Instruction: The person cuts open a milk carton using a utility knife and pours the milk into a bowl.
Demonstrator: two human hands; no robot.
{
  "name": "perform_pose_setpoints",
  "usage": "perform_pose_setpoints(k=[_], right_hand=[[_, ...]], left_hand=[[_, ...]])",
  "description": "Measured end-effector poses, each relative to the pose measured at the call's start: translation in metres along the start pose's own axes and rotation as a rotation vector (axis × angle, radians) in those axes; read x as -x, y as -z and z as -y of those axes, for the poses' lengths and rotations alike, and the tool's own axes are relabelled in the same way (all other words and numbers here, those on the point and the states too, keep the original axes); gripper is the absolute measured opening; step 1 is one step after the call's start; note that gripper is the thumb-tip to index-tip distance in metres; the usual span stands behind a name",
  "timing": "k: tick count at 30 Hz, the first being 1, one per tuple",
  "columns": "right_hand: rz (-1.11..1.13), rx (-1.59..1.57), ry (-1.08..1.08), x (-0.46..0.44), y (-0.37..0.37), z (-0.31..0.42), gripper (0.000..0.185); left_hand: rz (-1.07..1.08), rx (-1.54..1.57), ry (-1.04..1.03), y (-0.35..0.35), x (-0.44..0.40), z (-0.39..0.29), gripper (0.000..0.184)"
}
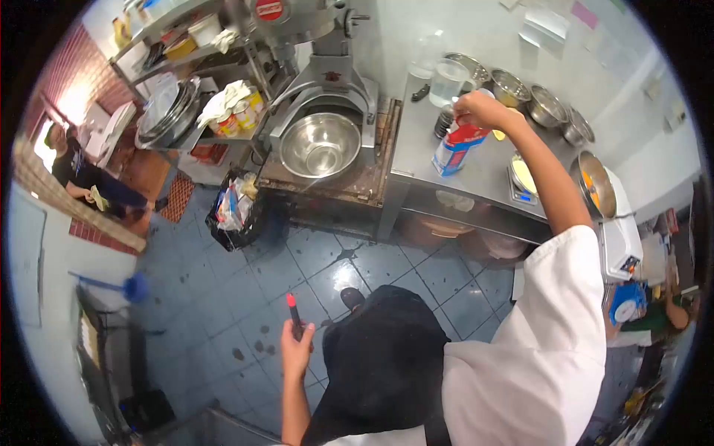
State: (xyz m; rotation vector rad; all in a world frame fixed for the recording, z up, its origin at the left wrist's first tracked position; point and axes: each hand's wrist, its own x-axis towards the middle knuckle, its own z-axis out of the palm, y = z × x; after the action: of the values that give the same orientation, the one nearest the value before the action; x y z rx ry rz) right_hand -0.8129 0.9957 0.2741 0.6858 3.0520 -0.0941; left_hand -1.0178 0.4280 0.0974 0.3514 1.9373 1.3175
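Observation:
My right hand grips the top of a red, white and blue package, which stands on the steel table. My left hand, low over the floor, holds a dark marker-like stick with a red tip pointing up. Behind the package are a clear plastic jug and a dark jar. To the right of it, a bowl with pale yellow contents rests on a small scale.
A steel mixing bowl sits in the mixer. Metal bowls line the wall. A trash bag stands on the floor. One person is at far left, another at far right.

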Motion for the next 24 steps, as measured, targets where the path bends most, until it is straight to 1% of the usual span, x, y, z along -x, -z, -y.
perform_pose_setpoints(k=[2,3,5,7,9,10,11,12,13,14,15,16,17,18,19,20,21,22,23,24], right_hand=[[-0.060,-0.037,0.024,-0.002,-0.006,0.001,0.010],[-0.078,-0.035,-0.002,-0.002,-0.004,0.003,0.010],[-0.026,-0.026,0.007,-0.004,-0.003,0.005,0.010],[-0.068,0.071,0.028,-0.009,-0.015,-0.003,0.010],[-0.062,0.212,-0.015,-0.013,-0.032,-0.011,0.009],[-0.008,0.329,-0.118,-0.018,-0.047,-0.015,0.016],[-0.045,0.364,-0.165,-0.003,-0.037,0.008,0.023],[-0.174,0.494,-0.200,0.014,-0.031,0.037,0.035],[-0.183,0.483,-0.322,0.023,-0.032,0.060,0.045],[-0.634,0.245,-0.382,0.029,-0.071,0.069,0.050],[-0.918,0.225,-0.389,0.042,-0.102,0.089,0.049],[-1.029,0.182,-0.570,0.050,-0.133,0.121,0.046],[-0.984,0.097,-0.659,0.074,-0.158,0.166,0.044],[-0.814,-0.056,-0.688,0.107,-0.177,0.216,0.044],[-0.727,-0.220,-0.629,0.140,-0.218,0.259,0.050],[-0.555,-0.171,-0.667,0.176,-0.277,0.309,0.053],[-0.128,-0.332,-0.775,0.224,-0.321,0.367,0.056],[0.090,-0.577,-0.988,0.267,-0.344,0.435,0.057],[0.367,-0.935,-1.160,0.289,-0.310,0.457,0.047],[0.375,-0.918,-1.195,0.305,-0.314,0.457,0.047]], left_hand=[[0.009,-0.016,-0.030,0.008,-0.008,-0.008,0.025],[0.007,-0.016,-0.053,0.010,-0.014,-0.014,0.024],[0.043,-0.006,-0.056,0.005,-0.017,-0.021,0.023],[0.107,-0.003,-0.053,-0.003,-0.021,-0.024,0.024],[0.196,0.009,-0.010,-0.016,-0.015,-0.033,0.024],[0.245,0.041,-0.022,-0.023,-0.013,-0.034,0.024],[0.301,0.028,0.006,-0.030,-0.009,-0.039,0.023],[0.420,0.038,-0.052,-0.033,-0.014,-0.027,0.023],[0.496,-0.022,-0.060,-0.036,-0.016,-0.022,0.021],[0.558,-0.053,-0.056,-0.036,-0.017,-0.025,0.021],[0.614,-0.064,-0.039,-0.039,-0.012,-0.025,0.021],[0.661,-0.072,-0.031,-0.040,-0.012,-0.018,0.020],[0.690,-0.080,-0.012,-0.039,-0.019,-0.015,0.020],[0.708,-0.037,-0.031,-0.043,-0.018,-0.014,0.016],[0.736,-0.037,-0.046,-0.044,-0.020,-0.012,0.014],[0.768,-0.054,-0.089,-0.044,-0.027,-0.010,0.014],[0.807,-0.072,-0.128,-0.045,-0.034,-0.006,0.014],[0.817,-0.079,-0.129,-0.047,-0.041,-0.002,0.014],[0.825,-0.080,-0.131,-0.052,-0.048,0.002,0.014],[0.831,-0.011,-0.057,-0.061,-0.055,0.008,0.016]])
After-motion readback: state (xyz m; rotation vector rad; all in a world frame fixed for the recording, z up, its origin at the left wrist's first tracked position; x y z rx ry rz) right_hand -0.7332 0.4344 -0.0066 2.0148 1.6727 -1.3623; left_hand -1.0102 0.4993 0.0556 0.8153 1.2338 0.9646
